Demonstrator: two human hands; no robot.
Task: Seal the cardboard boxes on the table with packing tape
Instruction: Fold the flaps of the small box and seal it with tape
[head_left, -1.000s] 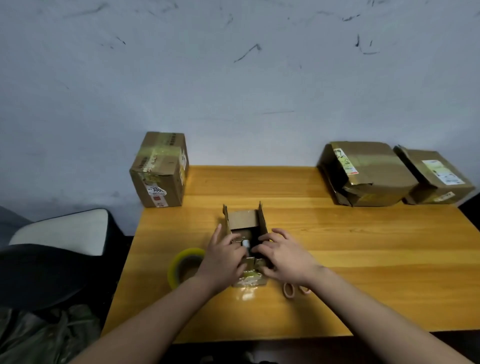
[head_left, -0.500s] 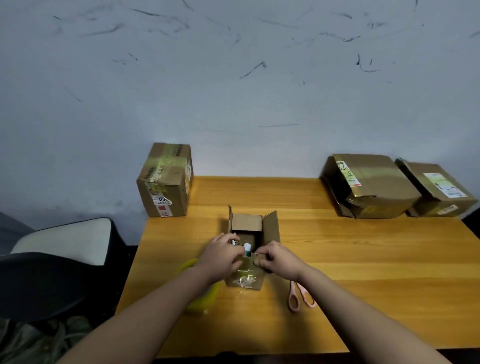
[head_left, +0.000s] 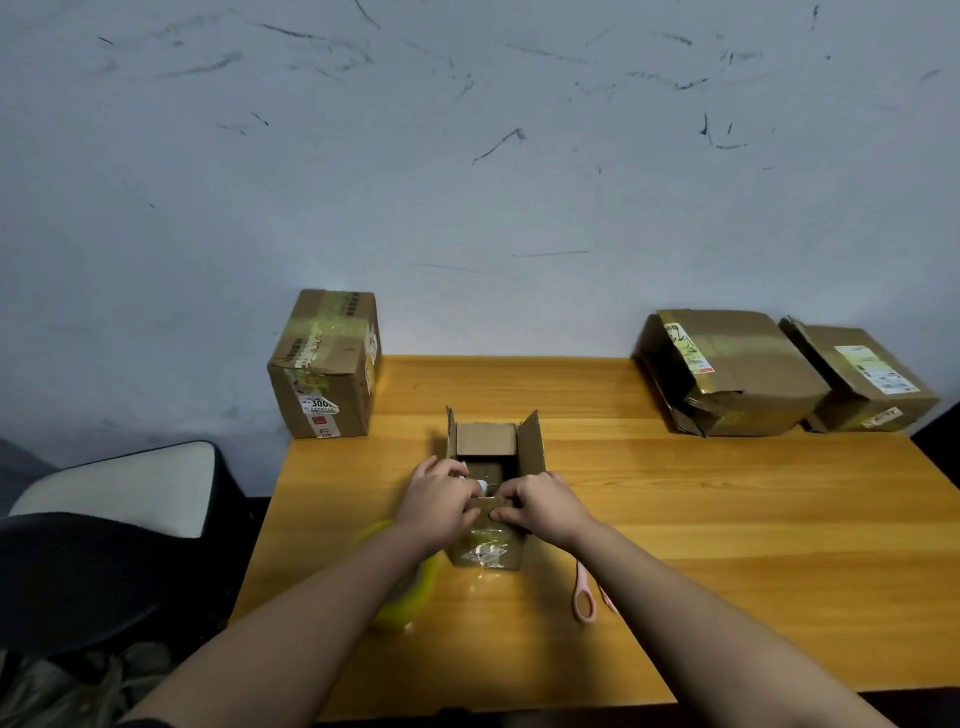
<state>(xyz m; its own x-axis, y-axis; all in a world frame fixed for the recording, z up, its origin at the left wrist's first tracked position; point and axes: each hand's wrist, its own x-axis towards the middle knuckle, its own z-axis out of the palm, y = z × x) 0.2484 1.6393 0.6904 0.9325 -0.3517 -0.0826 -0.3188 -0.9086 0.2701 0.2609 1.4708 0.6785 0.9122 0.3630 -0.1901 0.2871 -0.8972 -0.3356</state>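
Note:
A small open cardboard box (head_left: 488, 441) stands on the wooden table (head_left: 675, 519) in front of me, its side flaps and far flap up. My left hand (head_left: 439, 501) and my right hand (head_left: 540, 506) both grip the near flap at the box's front edge, fingers curled over it. A small white item shows inside, by my left fingers. A yellow-green roll of packing tape (head_left: 410, 587) lies on the table, mostly hidden under my left forearm. Pink-handled scissors (head_left: 584, 597) lie by my right forearm.
A taped box (head_left: 324, 369) stands at the table's back left corner. Two flatter taped boxes (head_left: 737, 369) (head_left: 862, 379) sit at the back right against the wall. A dark chair with a pale cushion (head_left: 114, 493) is left of the table.
The view has tilted up a little. Both hands have slid toward me from inside the box onto its near flap, and the right side flap has swung outward.

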